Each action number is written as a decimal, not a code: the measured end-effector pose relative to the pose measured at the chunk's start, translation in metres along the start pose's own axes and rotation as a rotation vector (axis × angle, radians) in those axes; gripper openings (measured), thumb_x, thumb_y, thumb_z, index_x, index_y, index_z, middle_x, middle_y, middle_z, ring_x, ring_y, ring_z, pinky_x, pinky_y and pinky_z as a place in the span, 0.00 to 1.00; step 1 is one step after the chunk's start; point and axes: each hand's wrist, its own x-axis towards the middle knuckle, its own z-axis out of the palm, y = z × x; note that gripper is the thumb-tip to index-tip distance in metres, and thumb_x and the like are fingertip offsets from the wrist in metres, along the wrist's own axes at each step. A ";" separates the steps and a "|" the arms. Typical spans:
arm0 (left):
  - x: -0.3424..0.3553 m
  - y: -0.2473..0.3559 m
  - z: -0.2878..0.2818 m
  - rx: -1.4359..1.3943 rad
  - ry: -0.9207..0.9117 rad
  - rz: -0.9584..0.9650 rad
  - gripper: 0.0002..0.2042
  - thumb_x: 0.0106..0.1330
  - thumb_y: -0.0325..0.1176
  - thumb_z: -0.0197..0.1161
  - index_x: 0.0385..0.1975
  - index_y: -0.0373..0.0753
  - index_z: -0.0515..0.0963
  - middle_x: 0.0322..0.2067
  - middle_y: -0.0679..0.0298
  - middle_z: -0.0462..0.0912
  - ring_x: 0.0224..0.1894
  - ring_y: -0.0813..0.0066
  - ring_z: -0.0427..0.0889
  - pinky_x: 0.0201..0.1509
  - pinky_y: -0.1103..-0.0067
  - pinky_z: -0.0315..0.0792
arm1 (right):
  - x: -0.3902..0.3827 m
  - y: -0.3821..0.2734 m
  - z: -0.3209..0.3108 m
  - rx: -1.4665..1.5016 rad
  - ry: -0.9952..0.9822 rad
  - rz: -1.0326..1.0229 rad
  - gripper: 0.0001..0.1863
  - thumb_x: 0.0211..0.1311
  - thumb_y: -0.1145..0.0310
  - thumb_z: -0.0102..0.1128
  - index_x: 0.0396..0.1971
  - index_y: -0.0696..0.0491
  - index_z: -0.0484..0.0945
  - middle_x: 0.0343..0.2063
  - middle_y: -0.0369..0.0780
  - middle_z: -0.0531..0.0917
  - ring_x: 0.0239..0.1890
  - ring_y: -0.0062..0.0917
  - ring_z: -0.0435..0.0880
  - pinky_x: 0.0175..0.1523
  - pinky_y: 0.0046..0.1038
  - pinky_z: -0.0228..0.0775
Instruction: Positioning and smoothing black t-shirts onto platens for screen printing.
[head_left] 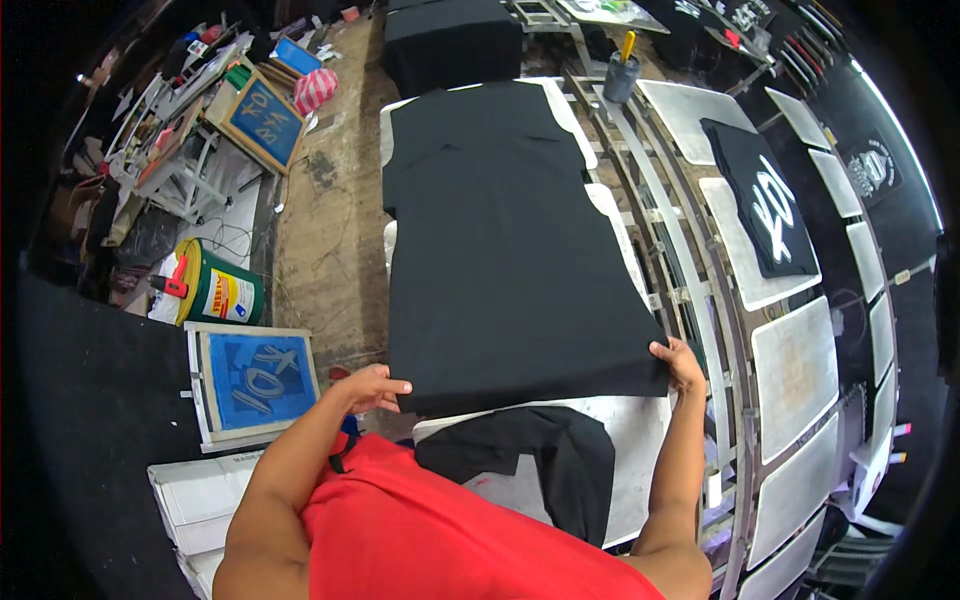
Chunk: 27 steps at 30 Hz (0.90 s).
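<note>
A large black cloth (510,250) lies spread over white boards (390,130) in the centre, their edges showing around it. My left hand (380,388) grips its near left corner, and my right hand (680,365) grips the near right corner, thumb on top. Below the cloth's near edge, another crumpled black piece (570,470) lies on a white board (635,450).
Along the right run rails with white boards (790,370), one bearing a printed black shirt (750,190). A dark pot (620,80) stands beside them. At left are blue screens (255,380), a green bucket (225,290) and a cluttered stand (180,175). Black cloth (450,40) lies beyond.
</note>
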 end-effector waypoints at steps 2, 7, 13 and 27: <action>-0.011 -0.005 0.005 -0.005 -0.014 -0.052 0.17 0.58 0.35 0.71 0.45 0.41 0.76 0.42 0.65 0.83 0.42 0.72 0.83 0.50 0.68 0.76 | -0.007 0.006 0.006 0.015 -0.025 0.026 0.19 0.58 0.69 0.65 0.47 0.61 0.75 0.35 0.41 0.85 0.32 0.26 0.85 0.39 0.27 0.78; -0.021 -0.012 0.017 0.005 0.026 -0.111 0.18 0.57 0.36 0.71 0.45 0.41 0.76 0.42 0.65 0.83 0.43 0.70 0.82 0.53 0.66 0.74 | -0.027 0.023 -0.001 0.037 0.023 0.098 0.15 0.57 0.71 0.65 0.42 0.63 0.78 0.35 0.42 0.85 0.34 0.26 0.85 0.44 0.27 0.76; -0.022 -0.024 0.022 -0.005 0.051 -0.147 0.18 0.55 0.34 0.73 0.41 0.35 0.75 0.41 0.61 0.82 0.44 0.67 0.82 0.54 0.64 0.75 | -0.050 0.022 0.007 0.141 0.029 0.008 0.12 0.58 0.73 0.62 0.39 0.64 0.78 0.36 0.43 0.85 0.37 0.26 0.84 0.49 0.26 0.73; -0.036 -0.026 0.043 0.431 -0.005 -0.239 0.15 0.52 0.40 0.76 0.29 0.35 0.82 0.28 0.65 0.83 0.31 0.79 0.79 0.36 0.84 0.71 | -0.069 0.074 -0.022 0.083 0.205 0.015 0.08 0.60 0.64 0.63 0.27 0.53 0.80 0.14 0.29 0.76 0.05 0.10 0.61 0.09 0.16 0.46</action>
